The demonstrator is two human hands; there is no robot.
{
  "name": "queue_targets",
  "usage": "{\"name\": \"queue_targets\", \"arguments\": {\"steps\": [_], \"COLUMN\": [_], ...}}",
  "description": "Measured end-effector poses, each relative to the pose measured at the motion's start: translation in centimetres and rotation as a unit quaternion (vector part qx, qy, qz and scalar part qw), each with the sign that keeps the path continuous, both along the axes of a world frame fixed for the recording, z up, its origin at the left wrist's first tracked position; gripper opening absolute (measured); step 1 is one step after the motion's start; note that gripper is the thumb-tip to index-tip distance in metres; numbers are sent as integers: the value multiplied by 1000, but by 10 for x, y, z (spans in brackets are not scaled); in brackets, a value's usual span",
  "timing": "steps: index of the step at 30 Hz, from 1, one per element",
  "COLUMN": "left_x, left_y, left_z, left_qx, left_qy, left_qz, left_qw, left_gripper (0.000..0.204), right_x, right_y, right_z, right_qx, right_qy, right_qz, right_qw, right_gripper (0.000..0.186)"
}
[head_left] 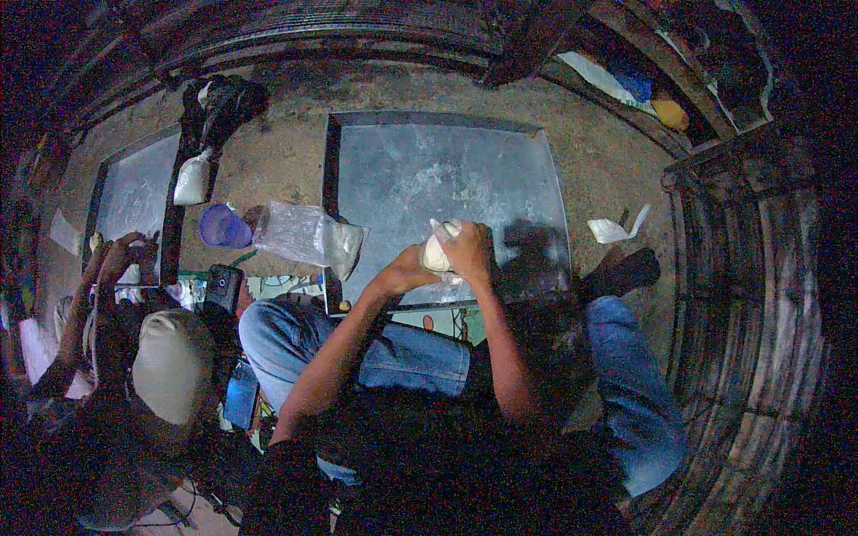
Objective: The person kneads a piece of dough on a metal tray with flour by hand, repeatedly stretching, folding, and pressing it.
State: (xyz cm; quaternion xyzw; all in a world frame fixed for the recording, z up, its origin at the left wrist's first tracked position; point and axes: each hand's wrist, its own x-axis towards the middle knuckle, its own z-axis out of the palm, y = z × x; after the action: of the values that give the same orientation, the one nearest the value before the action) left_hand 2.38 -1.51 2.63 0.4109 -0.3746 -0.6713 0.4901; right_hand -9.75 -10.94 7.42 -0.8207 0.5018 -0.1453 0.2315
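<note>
- While the left hand [411,272] cupped a pale lump [437,256], the right hand [470,251] clasped its right side.
- The lump was over the near part of a grey tray [402,174].
- A clear plastic bag [293,234] overlapped the tray at left.

This looks like a rustic home workshop: slatted wall [773,295], rough floor [286,165], metal trays [393,170].

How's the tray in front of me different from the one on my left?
The front tray looks larger; the left tray looks smaller in this view. Over the front tray, your left hand and right hand hold a pale lump; at the left tray are a co-worker's hands. Both trays are greyish, flat and rimmed.
</note>
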Motion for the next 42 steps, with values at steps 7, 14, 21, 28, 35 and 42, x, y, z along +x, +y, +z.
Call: {"name": "queue_targets", "arguments": {"steps": [7, 14, 21, 28, 35, 42], "left_x": [2, 13, 9, 9, 6, 10], "left_y": [-8, -2, -3, -6, -6, -6], "left_z": [32, 10, 34, 55, 63, -7], "left_qx": [-140, -147, 62, 36, 12, 81], "left_qy": [-356, -319, -199, 64, 122, -38], "left_qz": [119, 159, 130, 209, 72, 132], "left_qw": [916, 923, 969, 975, 990, 987], "left_gripper": [86, 72, 41, 39, 94, 84], "right_x": [-8, -1, -2, -15, -21, -6], "right_y": [-14, -16, -11, -28, -11, 2], "right_z": [15, 29, 70, 13, -19, -7], "right_qx": [91, 572, 414, 270, 367, 469], "right_qy": [138, -152, -194, -281, -301, -285], "right_qz": [12, 111, 66, 22, 158, 114], "right_qw": [986, 798, 887, 921, 866, 828], "right_gripper": [58, 65, 49, 40, 56, 43]}}
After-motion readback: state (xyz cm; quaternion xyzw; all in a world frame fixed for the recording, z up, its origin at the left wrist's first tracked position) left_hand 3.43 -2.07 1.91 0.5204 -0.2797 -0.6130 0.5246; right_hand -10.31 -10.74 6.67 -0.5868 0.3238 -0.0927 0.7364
